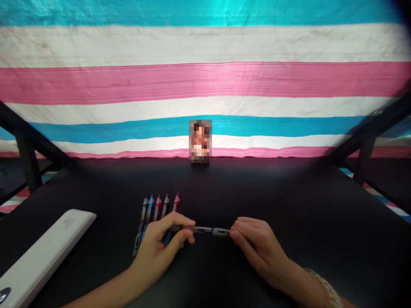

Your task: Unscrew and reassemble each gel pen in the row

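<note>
A dark pen with a clear barrel and a grey end lies level between my two hands, above the black table. My left hand pinches its left part between thumb and fingers. At the grey end, the fingertips of my right hand are closed on the pen. Several pens with black, blue and red tips lie side by side beyond my left hand, which hides their lower parts. One red-tipped pen sits slightly apart at the right of the row.
A long white case with a round dark spot lies at the left on the black table. At the back edge stands a small blurred picture. Black frame bars rise on both sides, before a striped sheet.
</note>
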`<state>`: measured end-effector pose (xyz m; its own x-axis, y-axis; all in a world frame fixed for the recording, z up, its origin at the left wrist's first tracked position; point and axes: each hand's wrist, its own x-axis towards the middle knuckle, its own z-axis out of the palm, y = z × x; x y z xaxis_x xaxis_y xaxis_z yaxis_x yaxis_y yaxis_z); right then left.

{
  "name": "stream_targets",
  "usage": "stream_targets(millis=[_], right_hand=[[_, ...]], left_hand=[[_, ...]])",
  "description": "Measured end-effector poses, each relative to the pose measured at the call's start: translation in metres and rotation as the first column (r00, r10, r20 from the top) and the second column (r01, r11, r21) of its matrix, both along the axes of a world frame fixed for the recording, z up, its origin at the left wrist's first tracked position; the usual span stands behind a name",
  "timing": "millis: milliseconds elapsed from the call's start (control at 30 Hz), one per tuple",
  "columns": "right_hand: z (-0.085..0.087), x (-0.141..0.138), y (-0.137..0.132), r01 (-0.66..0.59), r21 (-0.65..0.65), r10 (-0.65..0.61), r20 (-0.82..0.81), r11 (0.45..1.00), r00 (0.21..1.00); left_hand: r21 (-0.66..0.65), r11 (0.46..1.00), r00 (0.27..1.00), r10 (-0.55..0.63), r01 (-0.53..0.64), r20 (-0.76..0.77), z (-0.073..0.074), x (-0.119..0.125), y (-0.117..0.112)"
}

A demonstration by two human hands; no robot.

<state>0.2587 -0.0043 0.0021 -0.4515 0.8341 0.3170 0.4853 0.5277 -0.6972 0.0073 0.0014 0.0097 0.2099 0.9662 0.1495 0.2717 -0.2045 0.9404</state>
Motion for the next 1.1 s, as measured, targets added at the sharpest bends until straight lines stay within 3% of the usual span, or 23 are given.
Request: stream_targets(millis=[167, 300, 533, 600, 867, 967, 1100], right_hand=[[0.007, -0.002, 0.0, -0.015, -0.234, -0.002, -0.071, 0.972, 0.997], [0.011, -0.002, 0.001, -0.047, -0.473, -0.013, -0.123, 0.88, 0.992], [0.006, -0.003, 0.003, -0.1, -0.677, -0.089, -0.239, 0.729, 0.967], [0.006, -0.004, 0.002, -0.11, -0.697, -0.104, -0.258, 0.708, 0.961], [0.014, -0.006, 0.0, -0.155, -0.584, 0.083, -0.148, 0.797, 0.985], [0.013, -0.006, -0.001, -0.076, -0.504, 0.023, -0.111, 0.86, 0.994], [0.008, -0.004, 0.0, 0.0, -0.44, -0.056, -0.115, 0.898, 0.992]], left_hand=[[0.027, 1.0, 1.0, 0.007, -0.007, -0.002, 0.002, 0.001, 0.001], [0.064, 0.998, 1.0, -0.012, 0.012, -0.006, -0.001, -0.001, 0.002], [0.084, 0.996, 0.999, -0.04, 0.041, -0.012, -0.003, -0.005, 0.002], [0.046, 0.999, 0.999, -0.022, 0.02, 0.028, -0.001, -0.003, 0.003], [-0.25, 0.968, 0.923, 0.085, 0.013, 0.376, -0.006, -0.004, 0.011], [-0.316, 0.949, 0.88, 0.14, 0.012, 0.454, -0.009, -0.005, 0.014], [-0.362, 0.932, 0.869, 0.195, -0.02, 0.454, -0.007, -0.003, 0.015]])
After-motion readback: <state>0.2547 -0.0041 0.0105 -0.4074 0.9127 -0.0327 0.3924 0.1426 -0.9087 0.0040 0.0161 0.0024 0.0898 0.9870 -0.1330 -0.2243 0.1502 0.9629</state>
